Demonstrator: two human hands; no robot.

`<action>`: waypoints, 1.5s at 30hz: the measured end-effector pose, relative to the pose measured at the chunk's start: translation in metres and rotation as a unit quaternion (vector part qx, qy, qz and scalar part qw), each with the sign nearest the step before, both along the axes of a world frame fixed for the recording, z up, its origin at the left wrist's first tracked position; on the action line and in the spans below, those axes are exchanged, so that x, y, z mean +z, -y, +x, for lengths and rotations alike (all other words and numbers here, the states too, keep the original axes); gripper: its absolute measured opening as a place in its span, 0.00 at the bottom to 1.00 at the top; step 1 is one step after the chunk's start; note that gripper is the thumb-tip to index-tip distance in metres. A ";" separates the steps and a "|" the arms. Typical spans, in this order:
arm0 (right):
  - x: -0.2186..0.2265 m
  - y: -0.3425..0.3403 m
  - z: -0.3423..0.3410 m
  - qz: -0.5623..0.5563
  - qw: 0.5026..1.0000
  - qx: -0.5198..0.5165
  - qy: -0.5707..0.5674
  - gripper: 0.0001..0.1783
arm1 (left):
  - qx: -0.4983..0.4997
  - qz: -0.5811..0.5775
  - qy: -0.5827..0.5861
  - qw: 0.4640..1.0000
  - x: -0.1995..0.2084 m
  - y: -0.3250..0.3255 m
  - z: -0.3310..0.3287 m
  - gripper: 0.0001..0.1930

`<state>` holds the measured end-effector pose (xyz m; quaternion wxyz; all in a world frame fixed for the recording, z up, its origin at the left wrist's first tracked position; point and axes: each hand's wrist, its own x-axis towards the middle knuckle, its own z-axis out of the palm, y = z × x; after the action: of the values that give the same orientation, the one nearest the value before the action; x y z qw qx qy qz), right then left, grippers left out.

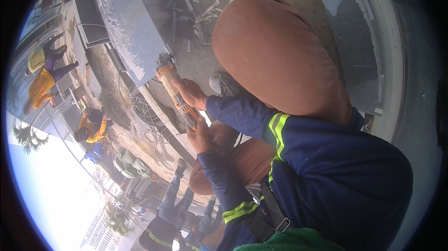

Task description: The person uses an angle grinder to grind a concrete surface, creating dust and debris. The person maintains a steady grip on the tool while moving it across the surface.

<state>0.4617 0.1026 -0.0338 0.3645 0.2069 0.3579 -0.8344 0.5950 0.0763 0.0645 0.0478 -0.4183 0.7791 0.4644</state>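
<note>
An orange and grey angle grinder [168, 78] is in both of my hands, its head against the end edge of a long grey slab [128, 17]. My right hand [192, 94] is closed around the middle of the body. Lower down, my left hand [201, 136] grips the rear end. The cutting disc is too small and hazy to make out. A rough whitish strip runs along the slab's lower side. My bent right knee [270, 50] in brown trousers rises beside the tool, and a dark shoe [226, 85] shows under it.
White strap [217, 10] and slab offcuts lie on the dusty ground. Coiled cable [147, 111] lies left of the grinder. Several people work nearby: one in orange crouches [93, 127], others stand at far left and below. A pale ledge [389, 55] runs along the right.
</note>
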 end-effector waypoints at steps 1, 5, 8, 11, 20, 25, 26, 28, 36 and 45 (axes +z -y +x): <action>0.004 -0.002 0.001 -0.009 1.000 0.002 0.001 0.45 | 0.004 0.001 0.000 1.000 0.001 0.001 0.002 0.18; 0.010 0.000 0.003 -0.002 1.000 0.013 0.001 0.45 | 0.010 -0.012 0.006 1.000 0.008 -0.002 0.002 0.17; -0.003 0.004 0.006 -0.007 1.000 -0.006 0.015 0.44 | -0.001 0.004 0.010 1.000 0.005 -0.005 0.002 0.18; -0.008 0.008 0.006 -0.007 1.000 -0.005 0.009 0.43 | -0.026 -0.025 -0.005 0.999 0.000 -0.002 0.003 0.17; 0.006 0.000 0.005 -0.009 1.000 -0.013 -0.021 0.40 | -0.004 -0.012 -0.028 1.000 -0.006 0.010 0.010 0.18; -0.007 0.009 0.002 0.005 1.000 -0.020 -0.012 0.40 | -0.006 -0.006 -0.009 1.000 -0.006 0.006 0.003 0.19; -0.011 0.010 0.002 0.017 0.999 -0.022 -0.016 0.40 | -0.002 -0.005 -0.004 1.000 -0.006 0.003 0.001 0.19; -0.004 0.009 0.001 0.004 1.000 -0.020 -0.015 0.40 | 0.000 -0.008 -0.008 1.000 -0.006 0.006 0.003 0.19; -0.010 0.007 -0.003 0.012 1.000 -0.006 -0.012 0.42 | 0.006 -0.008 -0.001 1.000 -0.008 0.004 0.000 0.21; -0.016 0.007 -0.007 0.019 1.000 -0.006 -0.024 0.42 | -0.005 -0.010 -0.008 1.000 -0.013 0.008 -0.003 0.21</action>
<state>0.4544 0.0953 -0.0496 0.3470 0.1959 0.3813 -0.8342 0.5919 0.0687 0.0511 0.0400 -0.4112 0.7859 0.4600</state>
